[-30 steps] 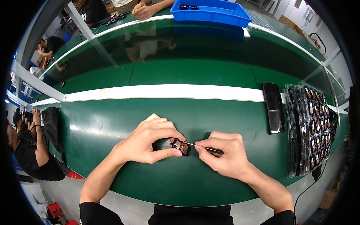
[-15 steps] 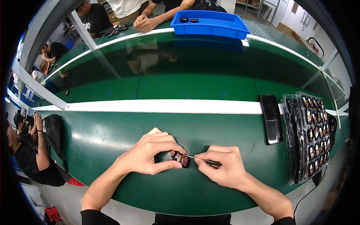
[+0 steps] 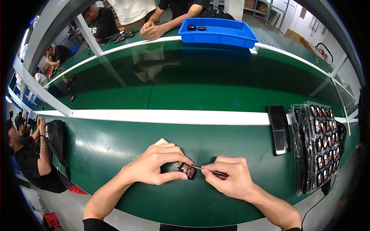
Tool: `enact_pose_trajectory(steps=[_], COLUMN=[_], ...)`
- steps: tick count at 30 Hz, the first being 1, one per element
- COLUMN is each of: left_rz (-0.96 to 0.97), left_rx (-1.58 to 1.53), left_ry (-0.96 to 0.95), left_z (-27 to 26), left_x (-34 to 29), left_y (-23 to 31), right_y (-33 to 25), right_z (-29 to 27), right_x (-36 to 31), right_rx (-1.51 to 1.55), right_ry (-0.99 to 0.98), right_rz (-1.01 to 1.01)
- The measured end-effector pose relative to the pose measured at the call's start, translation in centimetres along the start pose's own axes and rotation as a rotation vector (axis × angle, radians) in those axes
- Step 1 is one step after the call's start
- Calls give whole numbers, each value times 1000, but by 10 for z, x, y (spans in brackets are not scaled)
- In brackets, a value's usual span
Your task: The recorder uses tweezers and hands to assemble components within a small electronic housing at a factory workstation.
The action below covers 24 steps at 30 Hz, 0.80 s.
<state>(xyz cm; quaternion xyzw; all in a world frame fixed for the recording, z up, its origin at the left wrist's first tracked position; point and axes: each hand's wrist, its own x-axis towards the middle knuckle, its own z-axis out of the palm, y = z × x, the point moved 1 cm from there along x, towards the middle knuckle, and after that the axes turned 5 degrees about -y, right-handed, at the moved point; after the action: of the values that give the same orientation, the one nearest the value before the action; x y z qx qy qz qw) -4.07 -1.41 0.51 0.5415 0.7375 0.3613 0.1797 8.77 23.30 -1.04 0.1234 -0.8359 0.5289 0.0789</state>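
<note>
My left hand [image 3: 163, 163] pinches a small black open-cased electronic module [image 3: 188, 171] between thumb and fingers, just above or on the green tabletop. A silvery part, a bit of yellow-orange and a reddish circuit area show inside its case. My right hand [image 3: 230, 178] is closed round a slim pointed metal tool [image 3: 218, 173] with a dark handle; whether it is tweezers or a single-piece pick, I cannot tell. Its tip reaches the module's upper edge, close to my left index fingertip. My fingers partly cover the module.
On the right, a black phone [image 3: 279, 130] lies beside stacked clear trays [image 3: 323, 146] of small modules. A white rail [image 3: 169, 116] and a glossy panel stand beyond my hands. Past them sit a blue bin [image 3: 219, 36] with two dark pieces and several people; another person is at left.
The whole scene sits slightly lower in the picture, as if my head tilted up a little. Both hands keep the same hold, with the tool's tip still at the module.
</note>
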Motion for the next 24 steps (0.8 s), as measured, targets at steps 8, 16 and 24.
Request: enact_pose_trajectory(steps=[8, 16, 24], left_rz=[-13, 48, 33], left_rx=[-11, 42, 57], left_ry=[-3, 21, 8], left_z=[0, 2, 2], left_x=[-1, 0, 0], left_y=[0, 0, 1], right_y=[-2, 0, -3], right_z=[-1, 0, 0], right_x=[-1, -1, 0], right_rx=[1, 1, 6], right_ry=[4, 9, 14], right_rz=[23, 2, 9])
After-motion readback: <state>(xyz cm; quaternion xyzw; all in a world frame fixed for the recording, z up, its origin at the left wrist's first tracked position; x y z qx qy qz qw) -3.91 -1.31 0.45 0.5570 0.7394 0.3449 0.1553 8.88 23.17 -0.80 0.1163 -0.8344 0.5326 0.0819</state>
